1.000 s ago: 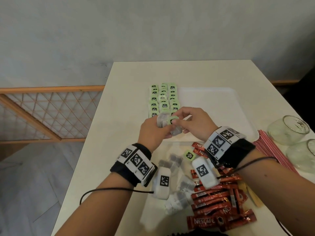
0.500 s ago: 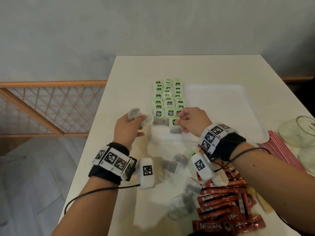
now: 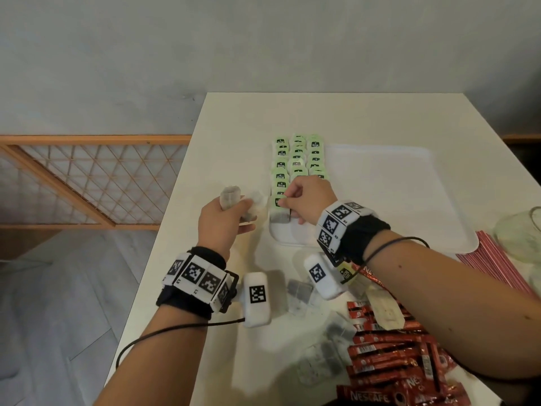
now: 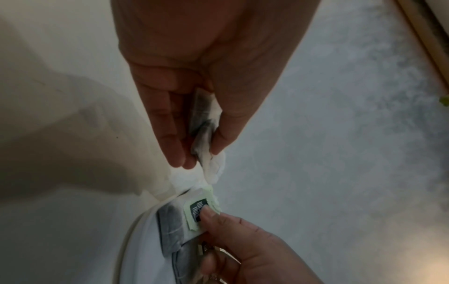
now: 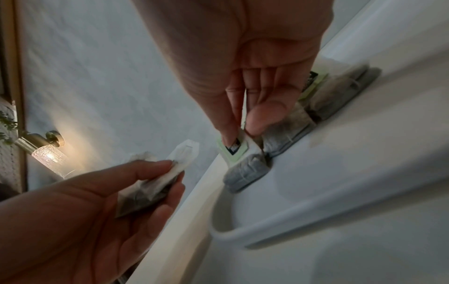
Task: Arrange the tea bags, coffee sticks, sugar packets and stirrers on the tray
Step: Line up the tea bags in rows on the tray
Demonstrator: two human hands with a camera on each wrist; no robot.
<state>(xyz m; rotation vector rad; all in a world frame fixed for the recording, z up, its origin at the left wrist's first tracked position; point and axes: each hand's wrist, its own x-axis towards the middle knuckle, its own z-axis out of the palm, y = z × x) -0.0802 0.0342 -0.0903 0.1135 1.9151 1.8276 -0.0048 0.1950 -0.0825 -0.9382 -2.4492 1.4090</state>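
A white tray (image 3: 409, 200) lies on the table with rows of green-tagged tea bags (image 3: 297, 159) along its left side. My right hand (image 3: 285, 202) pinches the green tag of a tea bag (image 5: 245, 169) lying at the tray's near left corner. The same tea bag (image 4: 170, 221) shows in the left wrist view. Just left of the tray, above the table, my left hand (image 3: 234, 206) grips a few tea bags (image 3: 231, 196) between thumb and fingers; those bags (image 4: 204, 134) have no tag showing. Red coffee sticks (image 3: 392, 356) lie in a heap at the near right.
Loose tea bags (image 3: 301, 291) lie on the table below my wrists. Red-striped stirrers (image 3: 497, 268) lie right of the tray beside glass jars (image 3: 521, 232). The table's left edge drops to a grey floor and a wooden lattice rail (image 3: 87, 183).
My hands parted: the left one drew left with its tea bags, and the right one carried one tagged bag down onto the tray's near left corner.
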